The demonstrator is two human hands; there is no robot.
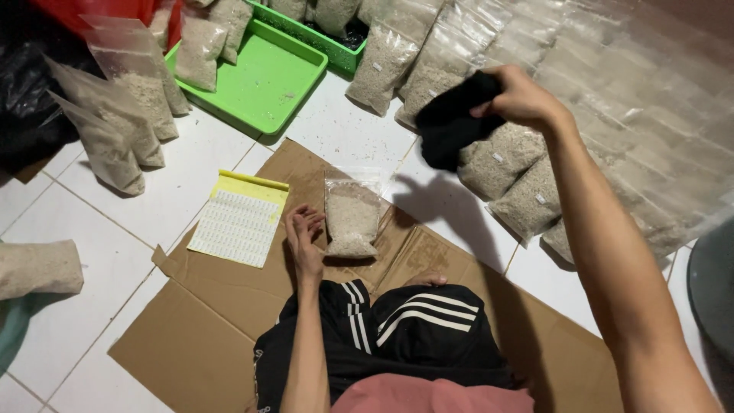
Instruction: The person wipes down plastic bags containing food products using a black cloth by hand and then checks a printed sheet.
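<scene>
Your left hand (304, 235) rests with curled fingers against a clear grain-filled bag (351, 215) lying on the cardboard (214, 321), while your right hand (524, 97) grips a black cloth (451, 122) raised above the packed bags (511, 164).

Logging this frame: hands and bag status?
Left hand steadies the clear grain bag on cardboard. Right hand raised, gripping black cloth. Nothing blocking.
</scene>
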